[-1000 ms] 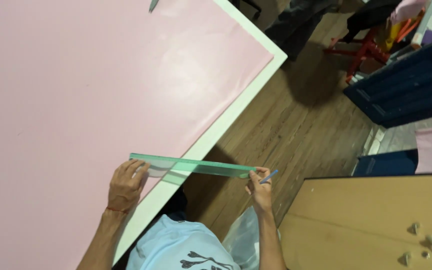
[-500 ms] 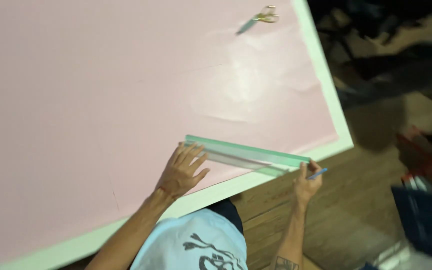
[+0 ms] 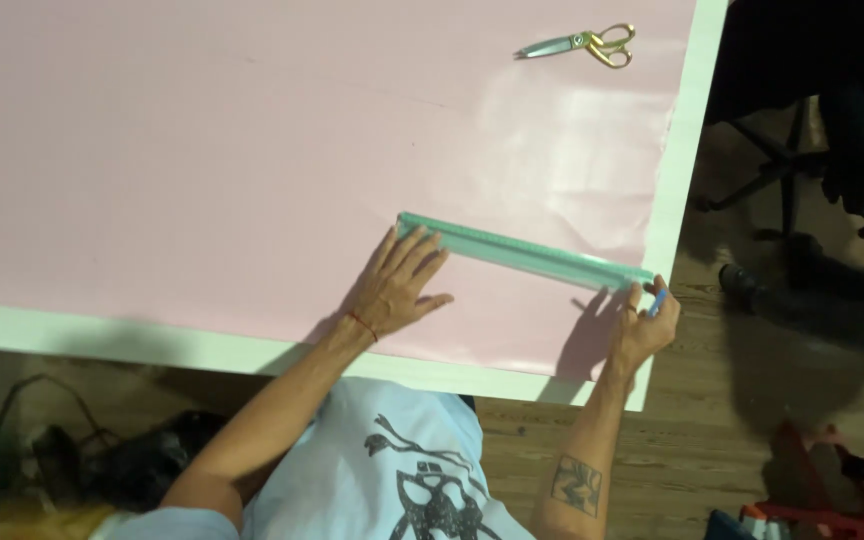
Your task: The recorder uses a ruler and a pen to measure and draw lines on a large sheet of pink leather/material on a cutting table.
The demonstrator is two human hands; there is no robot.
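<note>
Pink sheet (image 3: 202,150) bears ruler (image 3: 527,254) between both hands.

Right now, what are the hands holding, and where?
The right hand pinches a blue pen near its tip; the left hand presses the green ruler at its left end.

Two hands are at work — the left hand (image 3: 397,285) spread flat, the right hand (image 3: 640,325) curled shut around one blue pen (image 3: 659,301). One long green ruler (image 3: 524,252) runs between them, its near end under the left fingertips, its far end just beside the right hand. One pink sheet (image 3: 202,150) lies beneath both hands, on one white table (image 3: 102,335) whose edge shows just below the left wrist. One pair of scissors (image 3: 582,44) — gold handles, grey blades — lies well beyond the right hand. One thin red band circles the left wrist (image 3: 360,322).
</note>
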